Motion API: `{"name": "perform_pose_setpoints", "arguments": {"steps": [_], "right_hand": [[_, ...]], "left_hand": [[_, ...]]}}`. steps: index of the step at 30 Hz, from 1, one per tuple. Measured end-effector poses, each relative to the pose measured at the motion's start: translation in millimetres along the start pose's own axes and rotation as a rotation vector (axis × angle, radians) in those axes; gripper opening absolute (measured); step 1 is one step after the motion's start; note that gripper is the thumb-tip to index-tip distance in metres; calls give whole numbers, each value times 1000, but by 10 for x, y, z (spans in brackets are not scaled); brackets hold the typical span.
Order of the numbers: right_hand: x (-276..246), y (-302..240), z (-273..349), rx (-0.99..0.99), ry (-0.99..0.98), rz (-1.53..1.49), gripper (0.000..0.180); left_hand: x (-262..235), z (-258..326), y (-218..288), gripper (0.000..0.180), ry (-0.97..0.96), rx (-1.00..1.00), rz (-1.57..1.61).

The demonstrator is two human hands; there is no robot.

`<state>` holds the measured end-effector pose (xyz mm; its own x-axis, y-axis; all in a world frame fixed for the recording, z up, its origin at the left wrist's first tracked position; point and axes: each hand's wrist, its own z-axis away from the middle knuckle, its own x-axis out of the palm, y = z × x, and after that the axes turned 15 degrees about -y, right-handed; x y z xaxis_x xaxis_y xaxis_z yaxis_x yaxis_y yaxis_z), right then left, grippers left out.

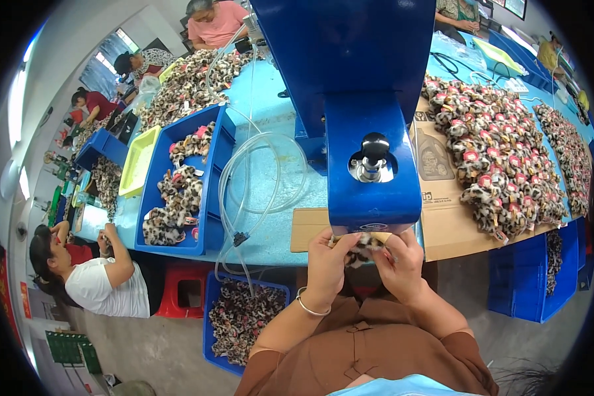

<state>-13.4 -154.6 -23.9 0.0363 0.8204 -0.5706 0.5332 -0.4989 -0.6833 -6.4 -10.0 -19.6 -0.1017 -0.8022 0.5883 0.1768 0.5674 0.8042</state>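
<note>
Just under the front of a tall blue machine (373, 198), I hold a small spotted plush piece (358, 256) with white, black and brown fur. My left hand (329, 256) pinches its left side between thumb and fingers, a bangle on that wrist. On the other side my right hand (402, 261) is closed around the piece, with a tan wrap on one finger. The machine's front edge hangs right over my fingertips, and part of the plush is hidden by them. A black-topped metal knob (374, 148) sits in the machine's front opening.
Left on the blue table stand a blue bin (211, 191) of plush pieces, coiled clear tubing (264, 198) and a yellow-green tray (138, 162). Many plush pieces (495, 155) cover cardboard (442, 228) at right. Another full bin (284, 287) sits below. Several people work around.
</note>
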Motion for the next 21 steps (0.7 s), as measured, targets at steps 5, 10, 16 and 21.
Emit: {"name": "perform_pose_setpoints", "arguments": {"steps": [5, 10, 16, 21], "right_hand": [[11, 8, -47, -11, 49, -61, 21], [-27, -9, -94, -47, 65, -73, 21], [-63, -27, -93, -55, 56, -81, 21], [-83, -25, -117, -61, 43, -74, 21]], "left_hand": [[49, -33, 23, 9, 23, 65, -12], [141, -13, 100, 8, 32, 138, -63], [185, 24, 134, 6, 48, 120, -71], [193, 13, 120, 6, 47, 138, -64]]}}
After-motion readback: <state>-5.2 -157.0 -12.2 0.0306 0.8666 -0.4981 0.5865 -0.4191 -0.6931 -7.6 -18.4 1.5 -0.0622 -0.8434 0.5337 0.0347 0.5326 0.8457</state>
